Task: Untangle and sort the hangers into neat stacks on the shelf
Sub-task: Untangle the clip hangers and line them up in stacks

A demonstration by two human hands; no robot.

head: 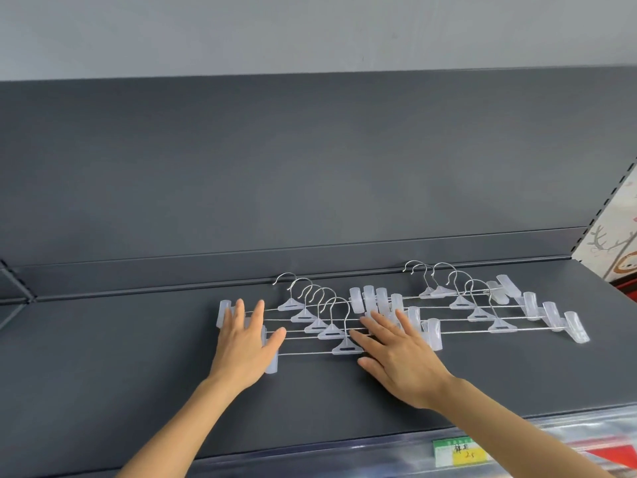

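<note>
No grip closed on anything here: the left hand lies flat with fingers spread and straight, pressing on the clips at the left end of the near set of hangers, and the right hand is just as flat and wide over the clips at that set's right end. Those hangers sit mid-shelf, fanned in a staggered overlap. Their wire bars run left to right, and the steel hooks point away toward the back panel, curling over to the left. Just to the right is a second set of hangers, laid the same way, bars across and hooks to the rear. Its left-end clips crowd right up against the right hand's fingertips, so the two sets meet there. A slotted upright closes off the shelf at far right, and a green-and-yellow price tag sits on the front edge.
</note>
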